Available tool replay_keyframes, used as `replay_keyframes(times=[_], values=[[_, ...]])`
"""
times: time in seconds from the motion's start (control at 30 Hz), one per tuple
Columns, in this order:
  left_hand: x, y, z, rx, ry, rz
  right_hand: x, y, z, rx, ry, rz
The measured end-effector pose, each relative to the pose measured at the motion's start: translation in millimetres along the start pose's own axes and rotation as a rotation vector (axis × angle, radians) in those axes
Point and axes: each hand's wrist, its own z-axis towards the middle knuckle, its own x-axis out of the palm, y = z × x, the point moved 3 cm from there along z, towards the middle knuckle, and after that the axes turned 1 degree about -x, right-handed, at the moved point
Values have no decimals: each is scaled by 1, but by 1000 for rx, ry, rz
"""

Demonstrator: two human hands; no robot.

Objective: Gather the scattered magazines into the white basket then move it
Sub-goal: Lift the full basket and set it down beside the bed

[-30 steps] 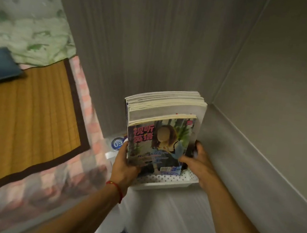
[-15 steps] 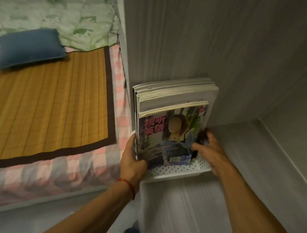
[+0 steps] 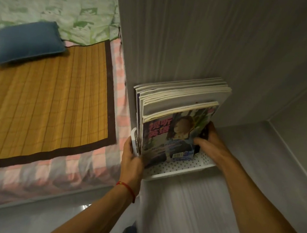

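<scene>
Magazines (image 3: 178, 120) fill white basket (image 3: 184, 168) on grey shelf (image 3: 194, 212) beside bed (image 3: 43, 90).

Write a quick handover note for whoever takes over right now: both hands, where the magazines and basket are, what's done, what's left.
Left hand: gripping the left rim of the white basket.
Right hand: holding the basket's right side, against the magazines.
Magazines stand upright in the basket, which sits on the grey shelf against the back panel.
Done: magazines gathered; none loose in view.
Left: finish placing the basket and let go.
</scene>
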Motion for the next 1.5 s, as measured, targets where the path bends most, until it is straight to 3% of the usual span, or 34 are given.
replay_keyframes(times=[0.2,0.43,0.53,0.63,0.73,1.0,1.2,1.4,1.5], values=[[15,2,-7,-10,-69,-47,4,11,3,-15,30,-103],[12,-16,-7,-18,29,50,0,21,0,-55,70,-199],[6,-42,-17,183,-8,161,-12,34,-12,-105,-16,6],[17,-72,-29,355,131,201,-16,56,-19,-196,-73,129],[36,-85,-33,333,216,266,-12,68,-22,-207,-114,161],[38,-99,-38,408,182,377,-28,82,-27,-218,-11,17],[52,-116,-43,418,212,383,-25,94,-25,-274,-146,135],[36,-113,-44,415,283,417,-37,96,-20,-223,-17,-42],[28,-117,-47,391,178,401,-32,96,-28,-182,-71,-73]])
